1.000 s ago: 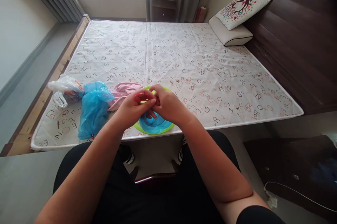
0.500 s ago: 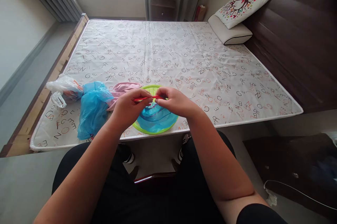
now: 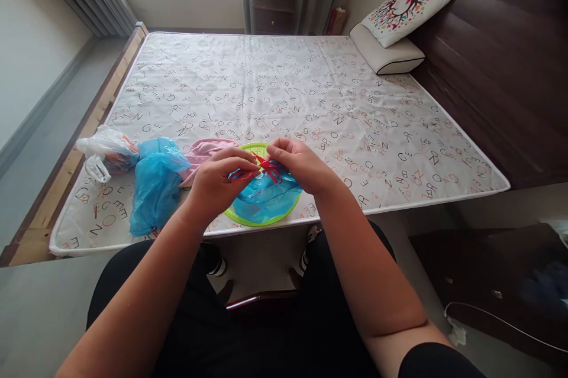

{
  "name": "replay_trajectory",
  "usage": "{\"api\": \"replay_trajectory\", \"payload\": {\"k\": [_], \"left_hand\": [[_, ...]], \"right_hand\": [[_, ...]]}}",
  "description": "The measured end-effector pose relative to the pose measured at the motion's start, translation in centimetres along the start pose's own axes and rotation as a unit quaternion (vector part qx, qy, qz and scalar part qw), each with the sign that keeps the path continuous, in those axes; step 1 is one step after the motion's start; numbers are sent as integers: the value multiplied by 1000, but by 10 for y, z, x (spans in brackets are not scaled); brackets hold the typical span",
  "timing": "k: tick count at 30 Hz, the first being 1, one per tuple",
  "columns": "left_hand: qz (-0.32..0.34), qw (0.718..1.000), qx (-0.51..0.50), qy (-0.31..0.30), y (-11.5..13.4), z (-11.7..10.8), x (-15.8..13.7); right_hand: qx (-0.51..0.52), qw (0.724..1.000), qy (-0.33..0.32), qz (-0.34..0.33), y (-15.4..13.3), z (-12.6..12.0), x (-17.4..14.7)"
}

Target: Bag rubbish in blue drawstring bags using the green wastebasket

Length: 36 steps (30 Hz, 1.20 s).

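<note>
Left hand [image 3: 218,180]: fingers curled, thumb and forefinger pinched on one end of the red drawstring [image 3: 261,168], just above the near edge of the bed.
Right hand [image 3: 298,164]: closed in a pinch on the other end of the same drawstring; the two hands are close together, almost touching at the fingertips.
Red drawstring: thin and looped, crossing between the hands; whether it is knotted is hard to tell from here.
Blue plastic bag [image 3: 261,200]: translucent, lying in the green bowl directly under the hands, with the drawstring running from its mouth.
Green bowl [image 3: 248,221]: round, lime-coloured rim, resting on the mattress at its near edge.
Second blue bag [image 3: 155,186]: crumpled, on the mattress to the left of the bowl.
Pink cloth [image 3: 208,152]: bunched between the second blue bag and the bowl, partly behind the left hand.
White plastic bag [image 3: 104,150]: at the far left corner, touching the second blue bag.
Mattress cover [image 3: 310,94]: white, printed with scattered letters.
Pillows [image 3: 394,29]: two, stacked at the headboard [image 3: 497,58], well apart from the hands.
</note>
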<state>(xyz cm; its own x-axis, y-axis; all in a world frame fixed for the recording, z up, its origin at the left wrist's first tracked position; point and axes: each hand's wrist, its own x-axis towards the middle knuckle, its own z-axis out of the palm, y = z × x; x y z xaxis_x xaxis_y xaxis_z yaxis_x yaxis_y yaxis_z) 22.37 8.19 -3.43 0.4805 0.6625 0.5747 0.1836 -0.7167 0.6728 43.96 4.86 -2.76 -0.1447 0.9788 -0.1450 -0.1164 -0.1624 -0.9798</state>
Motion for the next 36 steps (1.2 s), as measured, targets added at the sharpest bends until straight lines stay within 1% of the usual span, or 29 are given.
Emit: {"api": "replay_trajectory", "payload": {"k": [1,4,5,6,8,10,13,14,16,18,21,24,26,27,30,31,33,36], "left_hand": [[13,1000,-1,-5,0,0,-1],[47,999,-4,-19,-1,1,-2],[55,998,-5,-21,-1,1,-2],[60,998,-6,-20,-1,2,-2],[64,998,-9,-19,0,2,-2],[55,998,-5,-29,0,1,-3],[17,998,10,-59,1,-1,-3],[0,998,11,-65,0,-2,-3],[-34,997,3,-62,-2,-4,-4],[-64,996,-13,-52,-7,-8,-4],[-102,993,-45,-42,-19,-14,-6],[-138,986,-89,-31,-31,-19,-11],[-167,975,-143,-5,-37,-19,-14],[-185,966,-183,17,-39,-18,-16],[-221,916,-319,104,-41,-14,-20],[-225,900,-351,130,-40,-13,-20],[-231,881,-382,158,-39,-11,-20],[-265,870,-388,152,-40,-10,-19]], "right_hand": [[-6,1000,-13,0,0,0,0],[-28,995,-99,-2,-2,1,0],[-34,993,-116,-4,-3,1,-1],[-39,992,-118,-8,-3,1,-1],[-45,995,-83,-14,-3,0,0],[-57,998,-25,-17,0,-1,2],[-55,997,54,-27,6,-5,6],[-31,996,73,-28,7,-6,8],[49,994,99,-22,11,-12,11],[128,986,104,-9,15,-19,14],[216,971,105,11,19,-35,14],[274,952,137,5,18,-51,13],[289,943,162,-24,18,-58,13],[297,938,171,-41,18,-60,13],[330,920,198,-75,20,-57,16],[336,917,204,-74,22,-55,18],[337,916,215,-48,26,-48,21],[338,913,226,18,31,-41,24]]}}
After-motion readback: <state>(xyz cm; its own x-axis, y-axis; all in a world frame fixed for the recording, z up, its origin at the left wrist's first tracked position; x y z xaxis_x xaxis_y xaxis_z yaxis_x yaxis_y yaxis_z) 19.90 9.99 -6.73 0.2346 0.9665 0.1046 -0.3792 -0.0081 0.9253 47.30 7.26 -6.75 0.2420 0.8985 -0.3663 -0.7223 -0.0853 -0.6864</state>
